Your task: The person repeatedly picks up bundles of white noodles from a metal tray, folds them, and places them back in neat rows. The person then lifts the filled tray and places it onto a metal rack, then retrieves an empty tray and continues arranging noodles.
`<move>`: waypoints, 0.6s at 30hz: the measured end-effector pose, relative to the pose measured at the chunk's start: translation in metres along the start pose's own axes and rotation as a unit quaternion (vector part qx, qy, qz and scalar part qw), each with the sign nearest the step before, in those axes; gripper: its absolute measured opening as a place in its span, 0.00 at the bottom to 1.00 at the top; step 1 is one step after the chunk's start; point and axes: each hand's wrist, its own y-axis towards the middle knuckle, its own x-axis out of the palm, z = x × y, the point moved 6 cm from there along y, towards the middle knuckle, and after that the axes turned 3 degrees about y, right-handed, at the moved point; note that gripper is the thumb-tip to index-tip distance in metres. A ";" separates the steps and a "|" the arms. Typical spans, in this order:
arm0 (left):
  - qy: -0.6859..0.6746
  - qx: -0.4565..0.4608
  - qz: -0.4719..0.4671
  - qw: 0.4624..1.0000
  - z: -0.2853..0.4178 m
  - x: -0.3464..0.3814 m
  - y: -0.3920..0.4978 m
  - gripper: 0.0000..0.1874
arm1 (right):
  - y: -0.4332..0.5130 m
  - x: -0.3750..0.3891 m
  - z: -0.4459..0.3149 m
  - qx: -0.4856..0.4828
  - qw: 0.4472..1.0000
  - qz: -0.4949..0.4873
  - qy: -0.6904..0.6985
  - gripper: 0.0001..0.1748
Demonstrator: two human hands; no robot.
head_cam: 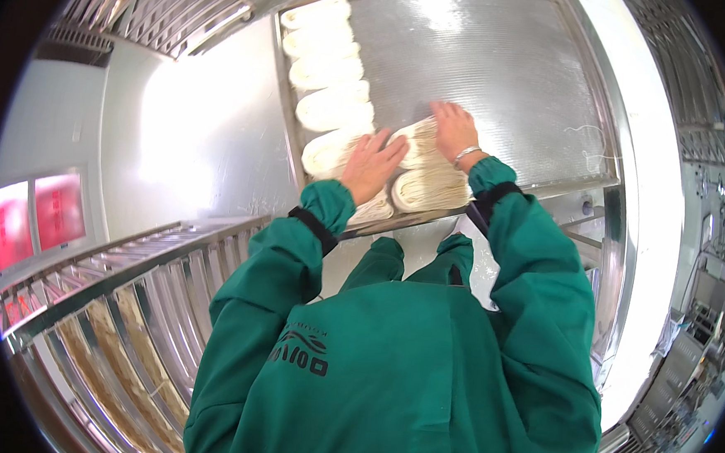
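Folded bundles of pale noodles lie on a large ribbed metal tray (484,66). My left hand (372,165) has its fingers spread, palm down, over a noodle bundle at the near end of the left column. Its thumb side meets the left end of another noodle bundle (414,144), in the second column. Around that bundle's right end my right hand (455,131) is curled, its fingers close together and partly hiding it. Nearest me in the same column rests one more noodle bundle (430,189), just below the right wrist.
Several noodle bundles (335,106) line the tray's left side. Loose noodle strands (589,141) lie near its right rim. At lower left stands a metal rack (144,338) holding trays; another rack (164,9) is at upper left. A white ledge (658,182) runs along the right.
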 end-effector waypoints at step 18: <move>-0.060 -0.087 0.037 0.994 0.022 -0.005 0.113 0.26 | -0.060 -0.234 0.456 0.316 0.907 0.201 -0.192 0.26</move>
